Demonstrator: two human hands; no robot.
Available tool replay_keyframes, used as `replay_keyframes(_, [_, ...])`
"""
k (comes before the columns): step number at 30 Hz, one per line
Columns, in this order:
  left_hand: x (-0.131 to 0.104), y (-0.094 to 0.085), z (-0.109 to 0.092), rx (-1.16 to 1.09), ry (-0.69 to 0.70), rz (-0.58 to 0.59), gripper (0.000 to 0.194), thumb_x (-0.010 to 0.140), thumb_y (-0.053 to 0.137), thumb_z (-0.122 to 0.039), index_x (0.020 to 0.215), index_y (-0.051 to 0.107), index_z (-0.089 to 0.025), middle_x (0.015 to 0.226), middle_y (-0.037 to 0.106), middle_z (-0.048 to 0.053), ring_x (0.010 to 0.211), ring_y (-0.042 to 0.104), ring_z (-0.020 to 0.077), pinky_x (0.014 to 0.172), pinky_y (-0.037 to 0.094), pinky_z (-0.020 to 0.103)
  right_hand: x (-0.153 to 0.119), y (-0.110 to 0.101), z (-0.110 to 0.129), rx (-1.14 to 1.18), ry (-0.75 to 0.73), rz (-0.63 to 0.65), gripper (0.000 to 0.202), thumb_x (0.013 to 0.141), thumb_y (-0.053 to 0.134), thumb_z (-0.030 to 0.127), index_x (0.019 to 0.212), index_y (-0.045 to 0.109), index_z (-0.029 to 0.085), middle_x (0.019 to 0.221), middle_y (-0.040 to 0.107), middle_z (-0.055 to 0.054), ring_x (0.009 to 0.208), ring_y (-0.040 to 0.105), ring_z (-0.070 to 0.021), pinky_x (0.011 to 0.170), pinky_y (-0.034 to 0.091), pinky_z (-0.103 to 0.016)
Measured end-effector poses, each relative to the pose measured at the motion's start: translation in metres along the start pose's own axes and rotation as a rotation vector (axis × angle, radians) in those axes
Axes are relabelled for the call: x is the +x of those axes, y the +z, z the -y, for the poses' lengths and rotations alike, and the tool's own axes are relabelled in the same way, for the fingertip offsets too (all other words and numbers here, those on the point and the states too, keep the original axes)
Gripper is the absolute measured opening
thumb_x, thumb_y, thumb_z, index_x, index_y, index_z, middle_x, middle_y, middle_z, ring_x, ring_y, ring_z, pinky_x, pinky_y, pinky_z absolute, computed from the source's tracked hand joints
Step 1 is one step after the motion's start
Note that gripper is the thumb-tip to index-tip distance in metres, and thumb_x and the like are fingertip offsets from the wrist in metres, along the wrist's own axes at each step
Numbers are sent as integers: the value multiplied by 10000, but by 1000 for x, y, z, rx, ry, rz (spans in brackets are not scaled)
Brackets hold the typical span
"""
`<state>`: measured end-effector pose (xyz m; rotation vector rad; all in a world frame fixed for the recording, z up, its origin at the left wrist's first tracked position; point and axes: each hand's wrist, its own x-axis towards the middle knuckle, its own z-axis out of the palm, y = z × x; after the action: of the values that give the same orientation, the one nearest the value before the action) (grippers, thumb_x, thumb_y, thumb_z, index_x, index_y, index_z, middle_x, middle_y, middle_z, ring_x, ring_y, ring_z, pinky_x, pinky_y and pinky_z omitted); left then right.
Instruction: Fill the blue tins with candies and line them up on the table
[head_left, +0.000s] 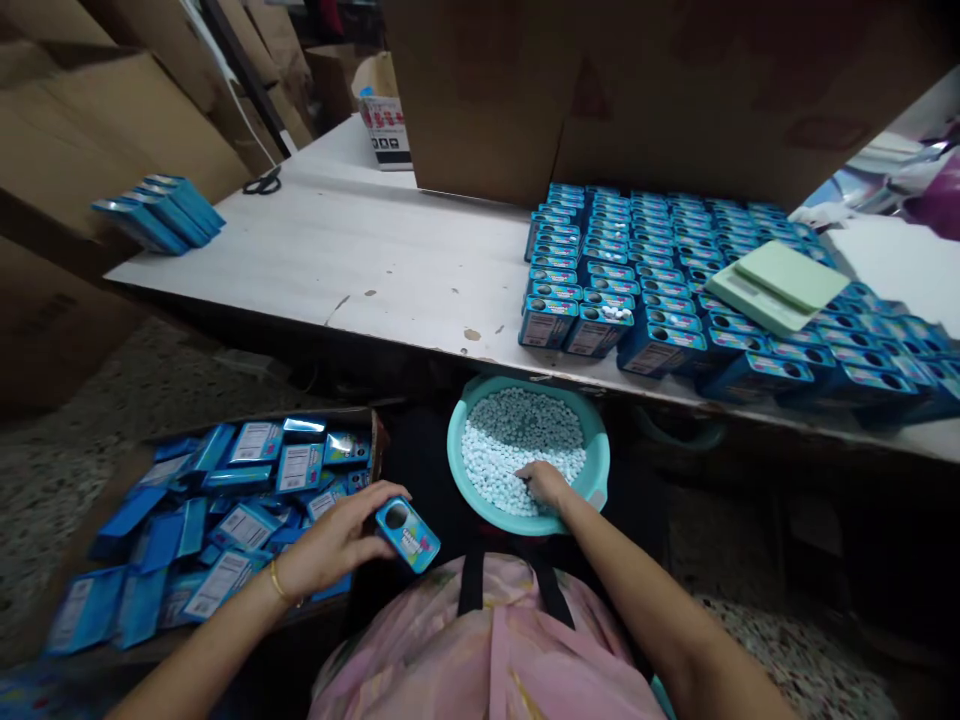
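Tin (411, 537) pinched in the left hand (352, 530), the right hand (547, 484) seems to be gathering pellets (486, 460) (its grip I cannot tell), and filling next likely calls for careful aim.

Black scissors (260, 186) and a printed carton (387, 132) rest on the white table (337, 240).

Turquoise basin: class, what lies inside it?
Small pale pellets lie inside the turquoise basin; the right hand touches them. The pellets cover the basin's bottom, so it cannot be seen.
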<state>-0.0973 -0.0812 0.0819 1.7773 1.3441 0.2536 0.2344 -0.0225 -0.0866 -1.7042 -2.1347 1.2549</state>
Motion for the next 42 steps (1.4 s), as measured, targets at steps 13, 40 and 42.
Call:
replay_keyframes(13, [112,59,-23,-126,78,-464,418,691,598,-342,1071,506,-192,1001,600,42,922,557,187,850,424,323,-51,-111,15,412,44,-33,374,640,464,173,947,672,125,687,623,-15,514,456,-75,469,363,-174])
replay_keyframes(40, [148,90,-23,30,156,-562,379,684,615,-269,1047,523,-215,1008,583,48,955,514,204,846,405,330,-41,-143,61,-547,89,-118,325,789,380,110,973,615,239,929,610,-59,845,567,-173,704,379,-254])
replay_keyframes(42, [140,82,-20,19,119,-609,380,686,615,-305,1046,524,-219,973,592,38,909,529,194,822,413,316,-27,-113,39,-501,157,-116,342,794,360,88,1002,602,211,965,602,-83,856,568,-181,707,391,-263])
